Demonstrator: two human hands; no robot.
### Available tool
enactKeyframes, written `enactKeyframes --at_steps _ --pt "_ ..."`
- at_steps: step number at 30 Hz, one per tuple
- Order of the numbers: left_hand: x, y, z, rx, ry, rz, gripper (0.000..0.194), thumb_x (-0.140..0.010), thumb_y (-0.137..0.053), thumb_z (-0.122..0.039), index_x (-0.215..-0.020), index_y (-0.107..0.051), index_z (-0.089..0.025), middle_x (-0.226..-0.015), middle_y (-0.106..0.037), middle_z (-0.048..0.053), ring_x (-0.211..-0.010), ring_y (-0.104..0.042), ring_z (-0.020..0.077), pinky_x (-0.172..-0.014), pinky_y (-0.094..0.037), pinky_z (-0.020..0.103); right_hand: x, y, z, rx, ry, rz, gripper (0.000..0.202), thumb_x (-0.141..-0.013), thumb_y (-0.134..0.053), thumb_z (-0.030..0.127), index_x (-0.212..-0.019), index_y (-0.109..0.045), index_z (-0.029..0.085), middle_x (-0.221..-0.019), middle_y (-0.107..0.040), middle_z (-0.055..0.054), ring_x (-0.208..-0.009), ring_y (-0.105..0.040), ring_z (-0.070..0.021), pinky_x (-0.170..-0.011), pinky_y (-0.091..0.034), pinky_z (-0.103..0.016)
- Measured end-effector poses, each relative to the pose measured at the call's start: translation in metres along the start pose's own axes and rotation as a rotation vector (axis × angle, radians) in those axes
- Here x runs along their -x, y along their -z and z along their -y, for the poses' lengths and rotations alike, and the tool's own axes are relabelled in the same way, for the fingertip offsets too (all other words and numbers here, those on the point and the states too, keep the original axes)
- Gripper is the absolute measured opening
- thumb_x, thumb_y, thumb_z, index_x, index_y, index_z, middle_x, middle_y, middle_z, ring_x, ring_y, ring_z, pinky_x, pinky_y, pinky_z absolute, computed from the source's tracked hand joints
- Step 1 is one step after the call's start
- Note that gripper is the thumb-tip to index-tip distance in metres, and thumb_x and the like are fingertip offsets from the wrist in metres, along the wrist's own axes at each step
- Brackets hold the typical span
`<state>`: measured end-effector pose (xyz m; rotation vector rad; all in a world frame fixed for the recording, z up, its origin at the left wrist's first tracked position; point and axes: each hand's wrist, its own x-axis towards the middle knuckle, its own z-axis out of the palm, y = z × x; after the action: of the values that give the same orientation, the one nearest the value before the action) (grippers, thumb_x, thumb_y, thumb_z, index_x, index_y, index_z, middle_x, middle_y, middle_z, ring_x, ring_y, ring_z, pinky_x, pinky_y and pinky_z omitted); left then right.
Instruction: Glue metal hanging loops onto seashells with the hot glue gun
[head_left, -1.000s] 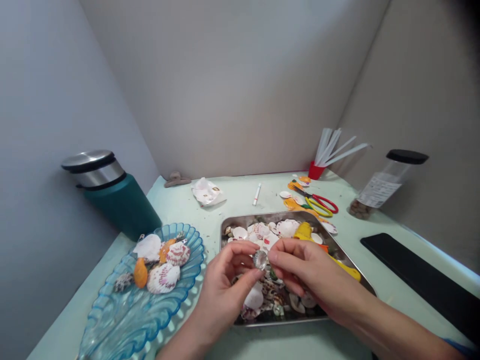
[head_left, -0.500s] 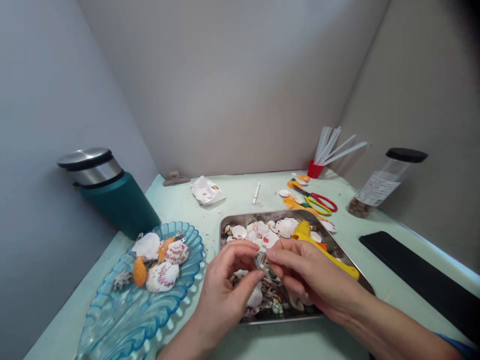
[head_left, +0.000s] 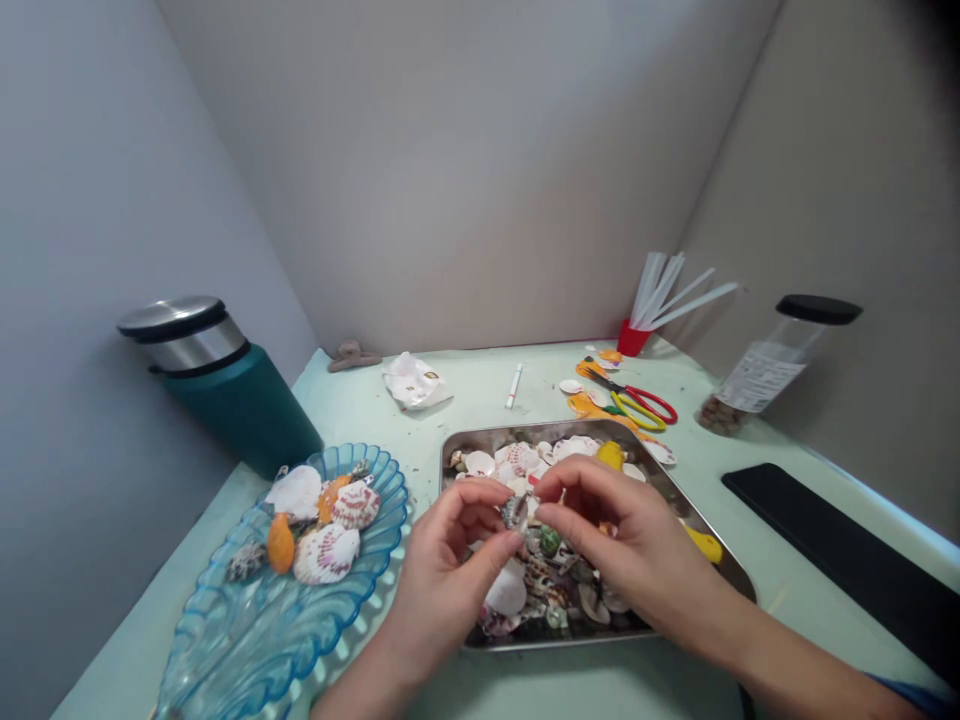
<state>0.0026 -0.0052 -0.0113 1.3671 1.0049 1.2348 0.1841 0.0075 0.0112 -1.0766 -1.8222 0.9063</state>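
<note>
A small striped grey shell (head_left: 514, 512) is pinched between the thumb and fingers of my left hand (head_left: 450, 560), above the metal tray (head_left: 577, 643). My right hand (head_left: 622, 530) is just to the right of it, thumb and forefinger pinched by the shell's edge; what they hold, if anything, is too small to make out. Many shells fill the tray, among them a white shell (head_left: 507, 590) and a green one (head_left: 550, 541). A yellow glue gun (head_left: 703, 545) lies across the tray's right side, partly hidden behind my right hand.
Left stands a blue plate (head_left: 225, 620) with several shells, and behind it a teal bottle (head_left: 247, 410). Scissors (head_left: 637, 400), a red cup of glue sticks (head_left: 634, 338), a jar (head_left: 772, 370) and a black strip (head_left: 832, 550) are at the right. A crumpled wrapper (head_left: 415, 382) lies behind.
My right hand has turned and its fingertips have risen slightly, covering more of the glue gun and uncovering the green shell. The small shell has tilted and shifted a little left in my left hand.
</note>
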Motion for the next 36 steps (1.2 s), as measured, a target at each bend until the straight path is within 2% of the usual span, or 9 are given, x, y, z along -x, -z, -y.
enactKeyframes --at_steps 2,4,11,19,30,33,36 --pt "0.0 -0.001 -0.001 0.009 0.006 0.007 0.017 -0.077 -0.068 -0.018 -0.092 -0.06 -0.017 -0.096 -0.062 0.004 -0.08 -0.058 0.0135 -0.072 -0.047 0.025 0.0 0.0 -0.001 0.127 0.179 -0.024 0.009 -0.089 -0.055 0.015 -0.092 -0.06 0.022 -0.088 -0.058 0.0 -0.078 -0.055 -0.0131 -0.071 -0.043 -0.025" --pt "-0.001 -0.001 -0.001 0.011 0.015 0.015 0.017 -0.077 -0.068 -0.018 -0.092 -0.06 -0.017 -0.095 -0.062 0.003 -0.079 -0.058 0.0131 -0.071 -0.047 0.025 -0.001 -0.001 -0.002 0.181 0.267 -0.028 0.014 -0.089 -0.053 0.01 -0.092 -0.06 0.022 -0.093 -0.057 -0.002 -0.086 -0.055 -0.0145 -0.076 -0.043 -0.026" --pt "0.0 0.001 0.003 0.0 -0.011 0.031 0.016 -0.077 -0.069 -0.017 -0.091 -0.061 -0.018 -0.096 -0.062 0.002 -0.079 -0.059 0.0124 -0.071 -0.048 0.024 -0.002 -0.004 -0.002 0.253 0.384 -0.028 0.016 -0.089 -0.05 0.006 -0.088 -0.059 0.018 -0.09 -0.056 -0.004 -0.081 -0.055 -0.0147 -0.07 -0.045 -0.026" --pt "0.002 0.003 0.005 -0.02 -0.016 0.06 0.015 -0.077 -0.069 -0.018 -0.091 -0.062 -0.018 -0.093 -0.063 0.002 -0.075 -0.058 0.012 -0.067 -0.047 0.024 -0.002 -0.006 -0.003 0.295 0.412 -0.023 0.014 -0.091 -0.047 0.008 -0.084 -0.056 0.017 -0.082 -0.057 -0.005 -0.074 -0.054 -0.0165 -0.065 -0.044 -0.029" --pt "0.001 0.003 0.004 -0.058 -0.032 0.057 0.013 -0.077 -0.069 -0.017 -0.088 -0.063 -0.018 -0.091 -0.064 0.003 -0.072 -0.058 0.0114 -0.066 -0.048 0.022 0.003 -0.013 -0.008 0.246 0.346 -0.043 0.014 -0.09 -0.049 0.008 -0.082 -0.052 0.019 -0.081 -0.055 -0.002 -0.072 -0.053 -0.0142 -0.065 -0.042 -0.028" --pt "0.002 0.002 0.004 -0.097 -0.079 0.074 0.012 -0.08 -0.066 -0.018 -0.091 -0.062 -0.018 -0.097 -0.063 0.004 -0.078 -0.06 0.0134 -0.07 -0.05 0.024 0.002 -0.013 -0.008 0.258 0.363 -0.047 0.013 -0.09 -0.048 0.008 -0.084 -0.052 0.019 -0.081 -0.055 -0.002 -0.073 -0.053 -0.0141 -0.065 -0.042 -0.028" --pt "0.003 0.002 0.004 -0.184 -0.161 0.069 0.018 -0.084 -0.062 -0.02 -0.102 -0.062 -0.02 -0.114 -0.058 0.007 -0.091 -0.061 0.0166 -0.079 -0.051 0.028 0.002 -0.011 -0.009 0.289 0.365 -0.039 0.012 -0.091 -0.047 0.009 -0.086 -0.052 0.019 -0.082 -0.055 -0.002 -0.072 -0.052 -0.0145 -0.065 -0.041 -0.028"
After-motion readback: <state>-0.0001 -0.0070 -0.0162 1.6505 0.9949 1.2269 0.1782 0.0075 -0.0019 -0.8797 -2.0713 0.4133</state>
